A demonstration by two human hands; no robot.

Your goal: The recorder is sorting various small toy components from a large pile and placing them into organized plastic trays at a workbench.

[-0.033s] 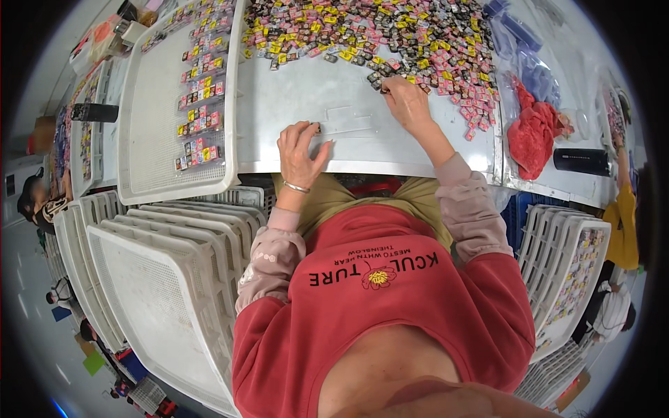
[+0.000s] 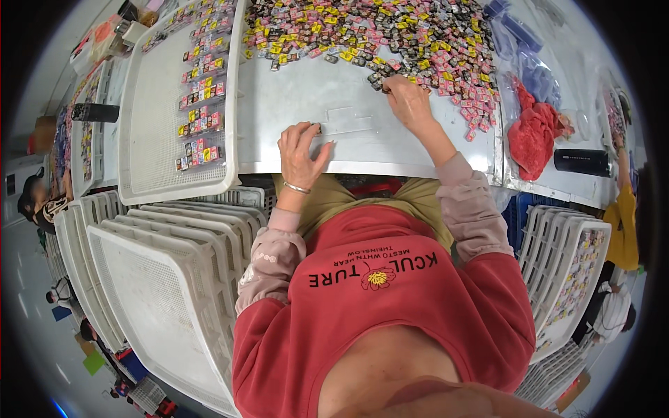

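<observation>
My left hand (image 2: pixel 300 159) rests on the pale tabletop (image 2: pixel 293 90), wearing a bracelet. Its fingers are bent, with the thumb apart from them. Against its fingertips lies a small dark block (image 2: pixel 318 128). Just right of that is a clear plastic tray (image 2: pixel 348 122), thin and hard to make out. Further off, my right hand (image 2: pixel 411 104) is at the near edge of a heap of small pink, yellow and black blocks (image 2: pixel 369 31). The fingers there are pinched together on a small dark block, mostly hidden by the hand.
A white mesh tray (image 2: pixel 150 139) at the left holds rows of filled clear packs (image 2: pixel 198 155). Stacked white trays (image 2: pixel 150 285) stand below it, with more trays (image 2: pixel 557 272) at the right. A red cloth (image 2: pixel 531 136) and a black cylinder (image 2: pixel 582 161) lie right of the heap.
</observation>
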